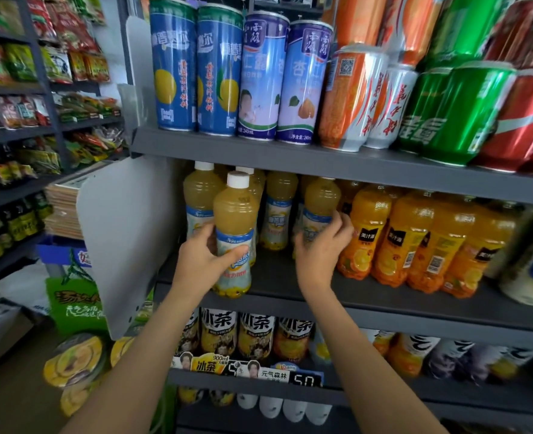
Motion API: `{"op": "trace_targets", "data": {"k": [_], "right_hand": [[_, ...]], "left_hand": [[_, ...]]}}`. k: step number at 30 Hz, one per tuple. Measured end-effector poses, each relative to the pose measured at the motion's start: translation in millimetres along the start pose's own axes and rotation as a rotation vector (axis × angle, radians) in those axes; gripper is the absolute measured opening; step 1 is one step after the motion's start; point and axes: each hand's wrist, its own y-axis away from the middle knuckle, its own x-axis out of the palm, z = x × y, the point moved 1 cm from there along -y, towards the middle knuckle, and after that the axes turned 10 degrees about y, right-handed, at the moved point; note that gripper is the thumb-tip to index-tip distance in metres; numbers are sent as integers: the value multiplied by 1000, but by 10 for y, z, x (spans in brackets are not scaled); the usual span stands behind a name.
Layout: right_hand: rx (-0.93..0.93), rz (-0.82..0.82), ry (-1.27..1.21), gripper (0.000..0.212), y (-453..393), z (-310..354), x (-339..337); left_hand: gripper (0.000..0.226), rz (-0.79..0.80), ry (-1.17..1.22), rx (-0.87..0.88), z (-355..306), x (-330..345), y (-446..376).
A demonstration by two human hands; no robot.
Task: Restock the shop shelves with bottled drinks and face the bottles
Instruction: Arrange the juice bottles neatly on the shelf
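Two hands work the middle shelf (337,296): the left hand (203,257) curls around a pale yellow bottle (234,233) at the front edge, seemingly to face its label, while the right hand (320,245) grips another bottle (318,208) further back, probably to draw it forward.

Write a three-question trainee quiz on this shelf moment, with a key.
1. True or false: the left hand grips a white-capped bottle.
2. What stands just right of the bottle the right hand holds? A) green cans B) orange juice bottles C) snack bags
3. Fill in: the cans stand on the shelf ____ the hands.

Key: 1 true; 2 B; 3 above.
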Motion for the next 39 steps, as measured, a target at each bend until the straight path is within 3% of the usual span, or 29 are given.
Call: {"op": "trace_targets", "data": {"k": [3, 6, 11, 15, 29, 39], "right_hand": [[188, 261, -18, 75, -71, -166, 73], [247, 403, -22, 53, -121, -250, 114], [168, 422, 16, 47, -115, -328, 92], [149, 418, 30, 46, -98, -370, 92], [115, 415, 40, 44, -79, -361, 103], [121, 439, 63, 46, -114, -374, 69]], "left_hand": [[43, 46, -33, 7, -67, 160, 9], [46, 69, -75, 26, -88, 366, -47], [54, 70, -206, 23, -76, 619, -219], [53, 173, -527, -118, -43, 770, -193], [54, 129, -432, -222, 53, 1020, -385], [40, 23, -644, -163, 142, 1072, -225]]}}
